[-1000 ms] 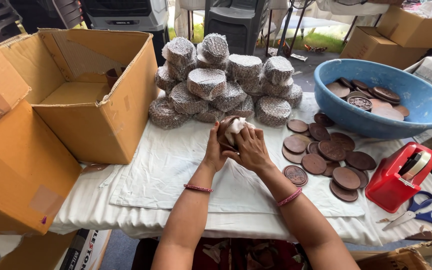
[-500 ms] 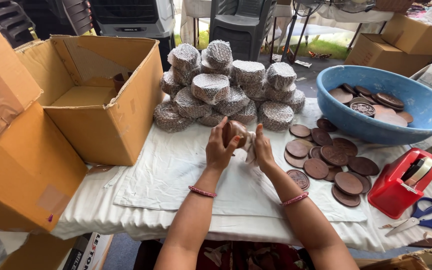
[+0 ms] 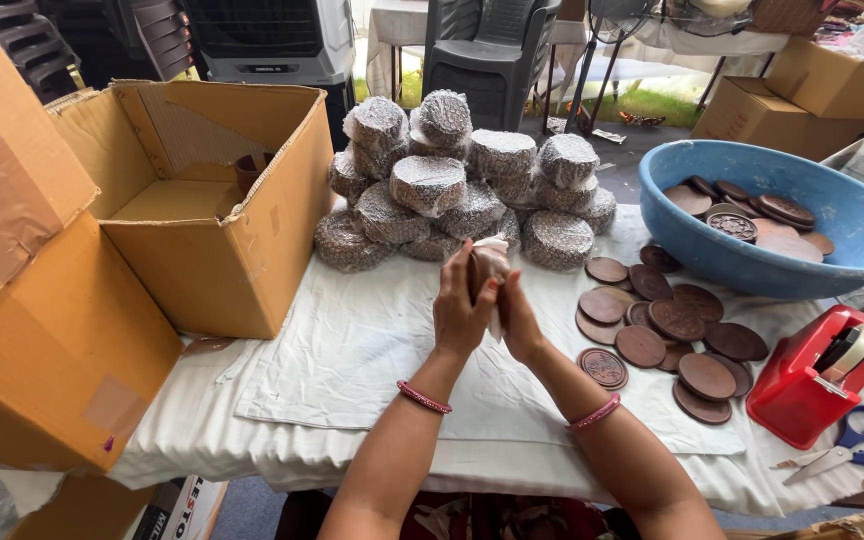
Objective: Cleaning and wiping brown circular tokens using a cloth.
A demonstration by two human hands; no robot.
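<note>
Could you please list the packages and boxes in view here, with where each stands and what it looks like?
Open cardboard box: left on the table, brown, flaps up.
Netted bundles: piled at table centre, round, silvery-brown.
Half-wrapped stack: gripped between left hand and right hand, brown discs in white wrap.
Closed cartons: far right, brown.

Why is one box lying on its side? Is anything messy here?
The open cardboard box lies tipped on its side, a small brown cup inside. Brown discs lie loose beside the blue tub. Nothing looks spilled or broken.
</note>
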